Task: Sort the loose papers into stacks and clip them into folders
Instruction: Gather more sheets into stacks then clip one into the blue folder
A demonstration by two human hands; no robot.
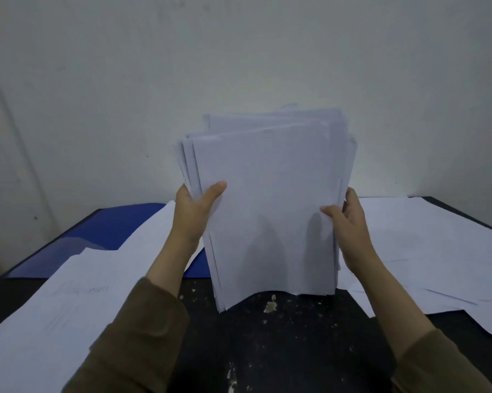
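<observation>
Both hands, left hand [195,207] and right hand [348,219], pinch the side edges of an upright stack of white papers [267,199] (top edges ragged, bottom edge bowed) standing on the scuffed black counter [281,344]. Left of the stack lies a glossy blue folder [111,228]; loose sheets [426,251] spread right.

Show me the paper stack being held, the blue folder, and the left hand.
paper stack [270,199]: head view, front sheet's middle.
blue folder [119,225]: head view, bare cover.
left hand [193,211]: head view, back of hand.
</observation>
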